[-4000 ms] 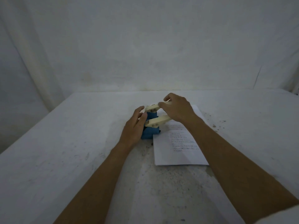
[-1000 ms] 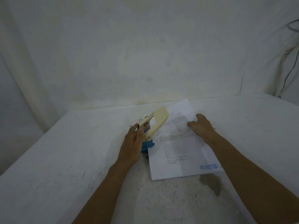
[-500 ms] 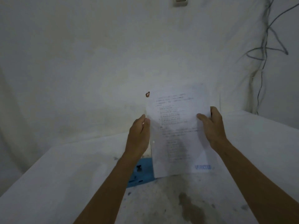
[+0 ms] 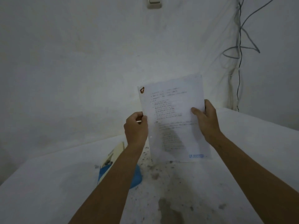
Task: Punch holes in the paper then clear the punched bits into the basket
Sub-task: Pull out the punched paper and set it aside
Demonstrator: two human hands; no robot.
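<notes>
A printed white paper (image 4: 174, 120) is held upright above the table, with a brown mark at its top left corner and a small hole near its left edge. My left hand (image 4: 135, 128) pinches the paper's left edge. On the right edge my right hand (image 4: 205, 118) grips it, thumb across the front. The hole punch (image 4: 111, 162), blue base with a cream lever, stands on the table below my left forearm, partly hidden by it. No basket is in view.
The white table (image 4: 48, 191) carries dark specks and a stain (image 4: 168, 209) in front of me. A white wall stands behind it, with hanging cables (image 4: 239, 50) at the right and a switch (image 4: 153, 2) at the top.
Since a second ago both hands lifted the paper off the table and out of the punch, and my left hand left the punch. The view tilted upward.
</notes>
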